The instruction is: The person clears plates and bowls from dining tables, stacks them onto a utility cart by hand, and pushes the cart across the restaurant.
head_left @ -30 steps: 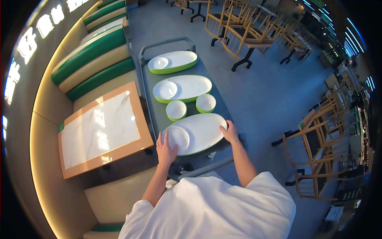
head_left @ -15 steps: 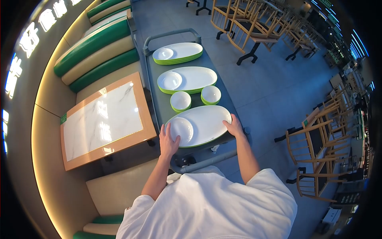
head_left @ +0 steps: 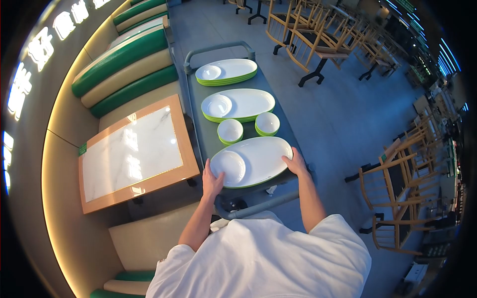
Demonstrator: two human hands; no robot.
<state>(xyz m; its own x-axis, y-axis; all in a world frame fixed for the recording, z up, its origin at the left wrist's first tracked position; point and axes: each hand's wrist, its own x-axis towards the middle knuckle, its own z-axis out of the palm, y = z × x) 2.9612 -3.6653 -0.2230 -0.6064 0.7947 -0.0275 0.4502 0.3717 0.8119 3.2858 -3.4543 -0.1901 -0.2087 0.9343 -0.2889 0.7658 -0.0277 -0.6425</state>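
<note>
A large white oval platter with a green rim underneath lies at the near end of a grey cart. On its left part sits a small round white plate. My left hand grips the platter's left end, thumb over the rim by the round plate. At the right end my right hand holds the edge, thumb on top. Just beyond are two white bowls with green outsides, a left bowl and a right bowl. Whether more platters lie under the held one, I cannot tell.
Farther along the cart stand a middle platter stack and a far platter stack, each topped with a round dish. A marble-topped table and green-beige booth seats flank the left. Wooden chairs stand on the right.
The cart and dishes appear slightly lower and farther right as the view shifts a little. Both hands keep their hold on the platter's ends.
</note>
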